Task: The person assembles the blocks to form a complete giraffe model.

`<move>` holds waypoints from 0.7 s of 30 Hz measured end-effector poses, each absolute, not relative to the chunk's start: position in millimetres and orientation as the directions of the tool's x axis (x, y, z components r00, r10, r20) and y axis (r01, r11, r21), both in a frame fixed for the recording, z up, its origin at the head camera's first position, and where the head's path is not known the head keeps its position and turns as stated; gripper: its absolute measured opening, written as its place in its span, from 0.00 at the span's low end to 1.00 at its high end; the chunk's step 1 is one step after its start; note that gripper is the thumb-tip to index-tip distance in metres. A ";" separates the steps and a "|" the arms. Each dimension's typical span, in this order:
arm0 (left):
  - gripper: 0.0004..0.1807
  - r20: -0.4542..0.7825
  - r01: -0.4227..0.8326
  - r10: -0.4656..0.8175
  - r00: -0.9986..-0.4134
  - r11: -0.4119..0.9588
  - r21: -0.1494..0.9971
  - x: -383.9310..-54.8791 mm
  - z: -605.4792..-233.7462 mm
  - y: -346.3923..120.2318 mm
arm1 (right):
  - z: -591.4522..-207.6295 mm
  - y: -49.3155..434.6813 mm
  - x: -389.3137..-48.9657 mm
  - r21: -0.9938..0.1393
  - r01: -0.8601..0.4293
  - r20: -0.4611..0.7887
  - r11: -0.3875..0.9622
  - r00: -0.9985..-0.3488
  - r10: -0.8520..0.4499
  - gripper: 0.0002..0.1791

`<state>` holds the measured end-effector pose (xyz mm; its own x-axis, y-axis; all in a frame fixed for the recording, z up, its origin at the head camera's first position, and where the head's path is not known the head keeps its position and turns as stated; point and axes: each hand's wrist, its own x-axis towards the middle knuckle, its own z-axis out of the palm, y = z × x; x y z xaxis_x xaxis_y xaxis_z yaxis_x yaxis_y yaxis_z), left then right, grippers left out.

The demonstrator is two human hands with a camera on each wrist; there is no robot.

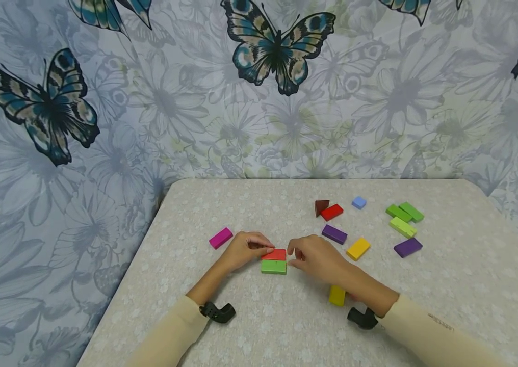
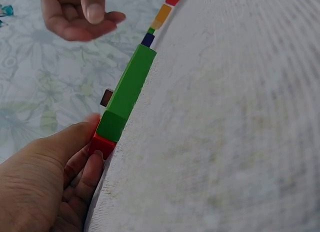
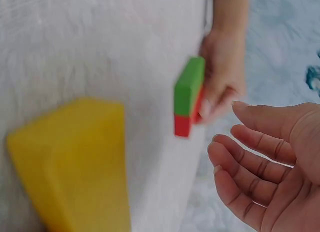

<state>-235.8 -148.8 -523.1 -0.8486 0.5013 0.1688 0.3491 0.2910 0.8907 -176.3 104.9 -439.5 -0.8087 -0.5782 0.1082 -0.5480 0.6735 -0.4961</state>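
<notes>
A green block (image 1: 274, 267) and a red block (image 1: 275, 254) lie long side to long side in the middle of the table, the green one nearer the person. My left hand (image 1: 246, 250) pinches the red block at its left end; the left wrist view has the thumb and a finger on that red end (image 2: 101, 147). Just off the pair's right end is my right hand (image 1: 317, 259), fingers loosely bent and holding nothing. In the right wrist view a gap shows between its fingertips (image 3: 218, 170) and the two blocks.
Left of the hands lies a magenta block (image 1: 221, 238). A yellow block (image 1: 337, 295) sits partly under the right forearm. Further right are an orange-yellow block (image 1: 358, 248), purple blocks (image 1: 334, 234), a red block (image 1: 332, 212) by a brown triangle (image 1: 320, 207), a blue block (image 1: 359, 203) and several green blocks (image 1: 403, 227).
</notes>
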 end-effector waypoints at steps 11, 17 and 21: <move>0.09 0.159 0.357 0.533 -0.831 0.292 0.887 -236.0 -520.5 -150.3 | -431.8 170.1 -170.6 -0.537 -0.456 0.139 0.710 -0.877 -0.459 0.08; 0.11 0.166 0.358 0.536 -0.828 0.278 0.891 -234.9 -519.1 -149.7 | -436.6 203.6 -169.3 -0.544 -0.387 0.122 0.745 -0.915 -0.385 0.09; 0.13 0.151 0.346 0.537 -0.830 0.284 0.894 -233.8 -517.4 -149.8 | -441.7 225.6 -170.6 -0.526 -0.363 0.140 0.769 -0.929 -0.343 0.10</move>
<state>-233.8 -149.8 -517.4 -0.8299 0.5371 0.1508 0.3461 0.2835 0.8943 -170.6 225.6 -441.7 -0.9290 -0.3425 0.1400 -0.3628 0.7690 -0.5264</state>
